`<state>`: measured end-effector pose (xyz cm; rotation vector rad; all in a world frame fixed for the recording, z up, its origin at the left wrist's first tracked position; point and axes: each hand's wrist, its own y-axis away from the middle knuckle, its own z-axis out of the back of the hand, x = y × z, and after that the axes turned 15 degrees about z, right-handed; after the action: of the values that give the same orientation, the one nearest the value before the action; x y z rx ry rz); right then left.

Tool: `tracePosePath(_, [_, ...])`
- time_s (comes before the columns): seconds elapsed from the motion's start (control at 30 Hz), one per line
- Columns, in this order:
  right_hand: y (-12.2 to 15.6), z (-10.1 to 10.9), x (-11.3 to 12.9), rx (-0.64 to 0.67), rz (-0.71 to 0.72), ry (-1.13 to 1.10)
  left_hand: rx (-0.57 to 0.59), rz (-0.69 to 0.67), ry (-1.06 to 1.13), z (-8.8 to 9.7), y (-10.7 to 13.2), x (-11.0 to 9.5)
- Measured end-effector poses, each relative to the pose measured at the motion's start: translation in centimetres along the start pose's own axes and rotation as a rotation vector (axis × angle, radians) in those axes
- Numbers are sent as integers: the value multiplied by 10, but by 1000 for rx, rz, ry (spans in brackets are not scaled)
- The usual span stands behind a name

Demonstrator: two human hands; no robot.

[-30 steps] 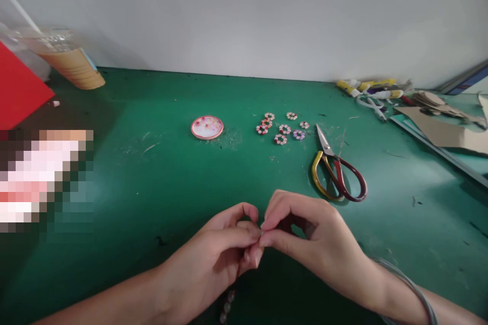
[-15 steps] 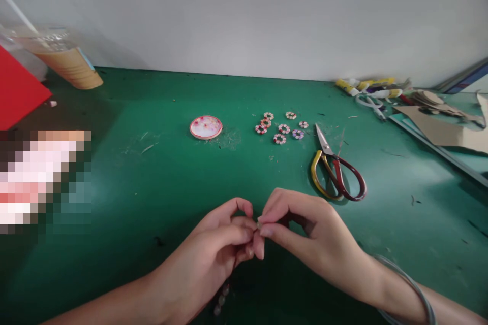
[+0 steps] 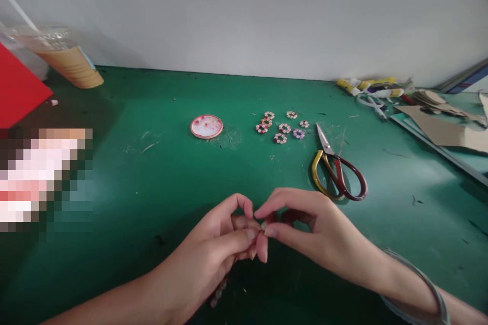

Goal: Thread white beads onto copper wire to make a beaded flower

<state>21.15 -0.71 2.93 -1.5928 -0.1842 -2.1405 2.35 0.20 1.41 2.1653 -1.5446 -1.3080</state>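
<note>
Both of my hands meet at the lower middle of the head view. My left hand [image 3: 219,249] is closed, thumb pressed to fingers, on a beaded string [image 3: 218,294]; its dark, translucent beads hang below the palm. At its fingertips sits a small pale bead [image 3: 263,225]. My right hand [image 3: 308,218] touches this bead with the thumb, and its index finger arches over it, slightly raised. The other fingers of that hand are partly hidden. A grey bangle [image 3: 423,279] circles the right wrist.
Scissors [image 3: 335,167] lie beyond my right hand. Several small bead rings [image 3: 284,128] and a round dish [image 3: 206,127] with pinkish contents are farther back. A drink cup [image 3: 74,66] stands at left; glue tubes [image 3: 369,86] and cardboard [image 3: 438,124] lie at right.
The right index finger has lifted and stretched toward the left fingertips, leaving the pale bead more exposed. The hanging beads have shifted slightly up and left.
</note>
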Motion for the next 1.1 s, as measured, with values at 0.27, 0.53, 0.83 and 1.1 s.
tracePosePath(0.27, [0, -3, -2, 49, 27, 140, -68, 37, -82, 1, -1, 7])
tracePosePath(0.53, [-2, 9, 1, 138, 29, 88, -2, 34, 9, -1, -1, 1])
tracePosePath(0.83, [0, 0, -1, 128, 20, 178, -17, 32, -24, 0, -2, 5])
tracePosePath(1.1, [-3, 13, 1, 187, 48, 122, -3, 40, -27, 1, -2, 2])
